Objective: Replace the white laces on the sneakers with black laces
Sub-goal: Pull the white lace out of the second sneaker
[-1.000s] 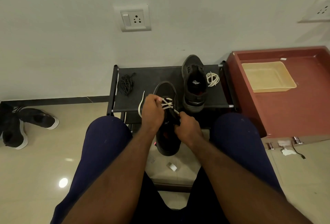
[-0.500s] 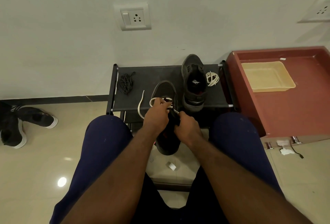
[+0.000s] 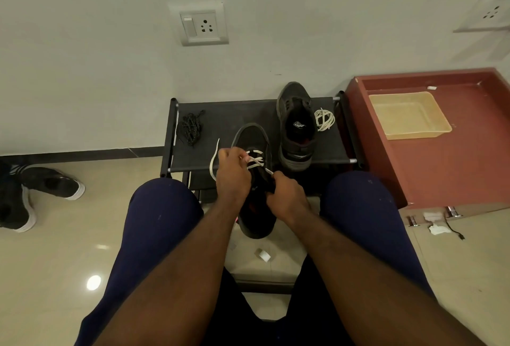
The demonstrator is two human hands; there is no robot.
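Left hand (image 3: 233, 173), closed on white lace (image 3: 255, 158); right hand (image 3: 287, 196), gripping held sneaker (image 3: 252, 141) at 12 o'clock of the lap. Loose lace end, longer than a second ago (unlacing advancing). Black laces (image 3: 190, 126) at 10 o'clock, unused.

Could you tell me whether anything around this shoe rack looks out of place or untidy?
A few bits of litter stand out: a small white scrap lies on the floor tiles between the person's knees, and crumpled white paper with a loose black cable sits at the foot of the red cabinet. Nothing looks spilled or damaged.
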